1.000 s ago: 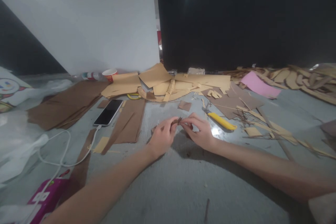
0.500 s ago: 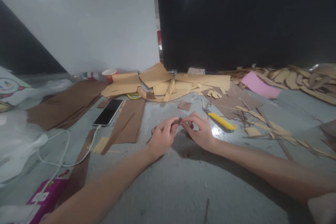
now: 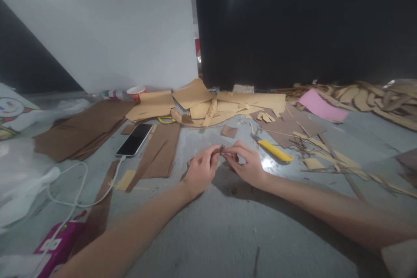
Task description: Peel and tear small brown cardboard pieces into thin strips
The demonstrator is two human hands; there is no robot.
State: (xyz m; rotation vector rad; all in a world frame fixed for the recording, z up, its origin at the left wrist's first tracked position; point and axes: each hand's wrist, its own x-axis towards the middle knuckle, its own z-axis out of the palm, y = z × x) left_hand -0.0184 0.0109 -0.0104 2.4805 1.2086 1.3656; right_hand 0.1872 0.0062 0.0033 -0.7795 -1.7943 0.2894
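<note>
Fingers (image 3: 235,151): thumb and index of the right hand (image 3: 250,167) are pinching a small dark brown piece (image 3: 222,149), while those of the left hand (image 3: 201,173) are closing on its left side, partly hiding it.
Brown piece: it is sitting between the two sets of fingertips, over the middle of the grey table (image 3: 208,236).
Just beyond the hands: a brown square scrap (image 3: 229,131) is lying flat.
Right: a yellow-handled tool (image 3: 276,151) is resting near the right hand, with thin strips (image 3: 342,158) scattering farther right.
Left: brown sheets (image 3: 164,152) are lying between the left hand and a dark-screened phone (image 3: 134,140); a white cable (image 3: 81,163) is looping from the phone toward a magenta box (image 3: 63,241) at near left.
Far side: tan sheets (image 3: 192,92) are overlapping in the middle, a red-and-white cup (image 3: 136,91) is standing to their left, and a pink sheet (image 3: 322,105) is curling at right.
</note>
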